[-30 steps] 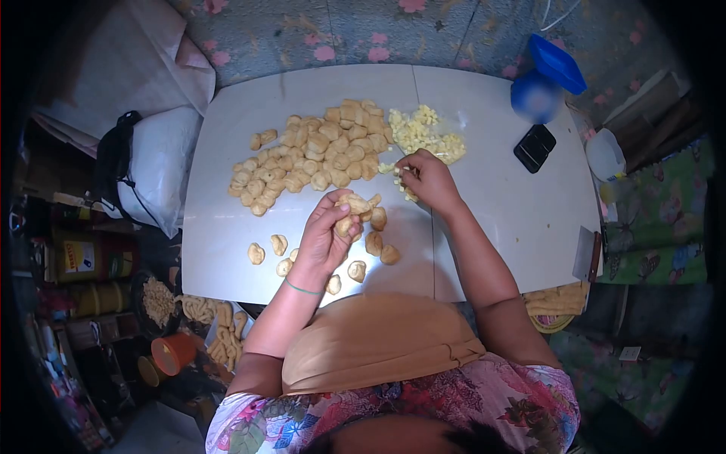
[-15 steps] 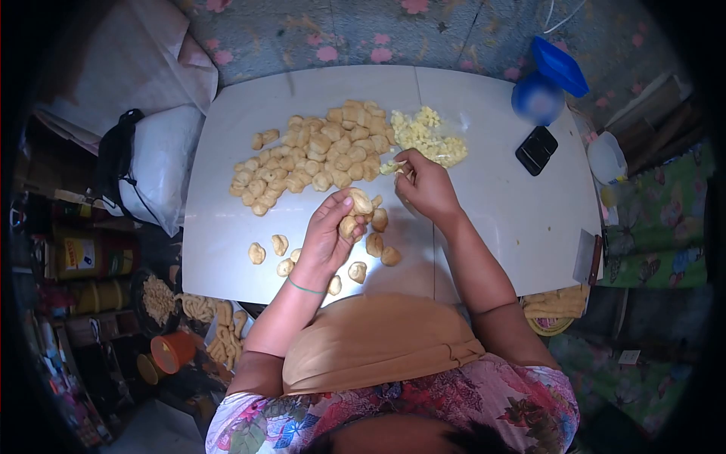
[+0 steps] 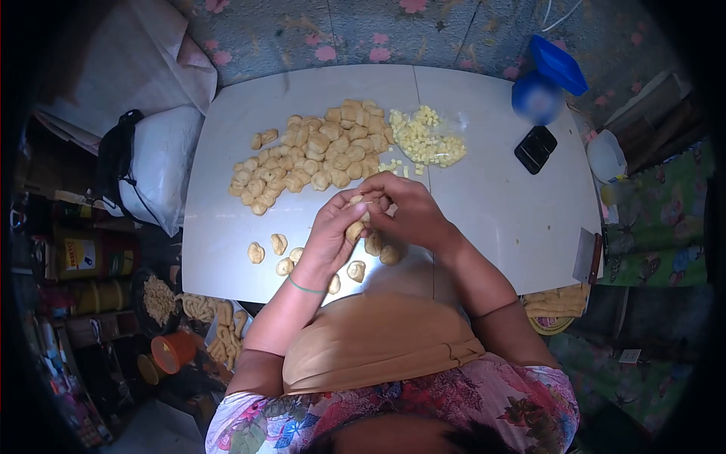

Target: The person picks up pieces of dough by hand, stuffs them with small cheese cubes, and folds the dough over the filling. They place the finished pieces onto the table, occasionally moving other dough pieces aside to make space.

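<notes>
Over the white table (image 3: 491, 227), my left hand (image 3: 334, 227) has its fingers wrapped round a dough piece (image 3: 355, 229). My right hand (image 3: 408, 210) meets it, fingers bent in against the dough; whatever its fingertips pinch is hidden. Behind both hands spreads a big heap of tan dough pieces (image 3: 318, 151). Pale yellow cubes (image 3: 429, 140) lie on clear plastic to the right of the heap, with a few loose cubes just beyond my right hand. Several separate dough pieces (image 3: 284, 266) rest near the front edge, around my left wrist.
At the back right stands a blue container (image 3: 538, 98) with its lid up, beside a black case (image 3: 535, 150). A cleaver (image 3: 585, 257) lies at the right edge. A white sack (image 3: 162, 163) is left of the table; an orange bucket (image 3: 174, 352) sits below left.
My right hand has moved from the yellow cubes down and left to the dough at my left hand. A few loose cubes now show where it was.
</notes>
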Demonstrator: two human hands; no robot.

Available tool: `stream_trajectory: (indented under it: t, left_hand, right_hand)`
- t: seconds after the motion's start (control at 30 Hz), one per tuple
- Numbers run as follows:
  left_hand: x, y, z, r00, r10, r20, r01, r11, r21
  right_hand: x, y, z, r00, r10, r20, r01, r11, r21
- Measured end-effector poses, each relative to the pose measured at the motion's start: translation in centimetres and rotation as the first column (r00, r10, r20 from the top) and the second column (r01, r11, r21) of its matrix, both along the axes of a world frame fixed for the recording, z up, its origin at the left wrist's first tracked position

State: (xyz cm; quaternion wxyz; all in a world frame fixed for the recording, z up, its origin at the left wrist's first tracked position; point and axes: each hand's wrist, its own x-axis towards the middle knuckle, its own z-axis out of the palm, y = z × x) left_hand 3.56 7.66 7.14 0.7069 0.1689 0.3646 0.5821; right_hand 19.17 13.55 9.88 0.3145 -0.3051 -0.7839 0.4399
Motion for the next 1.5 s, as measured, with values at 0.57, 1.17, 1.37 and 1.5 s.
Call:
stream_trajectory:
  t: [0.57,1.17,1.37,1.5]
  left_hand:
    - [0.0,-0.1,-0.9,0.928,0.072,0.365,-0.08,0.997,0.006]
    - [-1.6,-1.2,-1.4,0.97,0.079,0.231,-0.099,0.992,0.075]
    - [-2.1,-3.0,-1.5,0.973,-0.144,0.178,0.133,0.988,0.076]
    - [-3.1,-3.2,-0.8,0.99,-0.021,0.142,0.017,1.0,0.025]
  right_hand:
    - [-0.6,-2.4,-0.7,0.924,-0.058,0.379,-0.127,0.886,0.445]
    - [0.7,-4.2,-3.8,0.979,-0.014,-0.205,0.037,0.994,0.107]
    - [0.6,-4.2,-3.0,0.859,-0.252,-0.446,0.194,0.966,-0.172]
    - [2.4,-2.9,-3.8,0.784,-0.19,-0.591,0.081,0.975,-0.206]
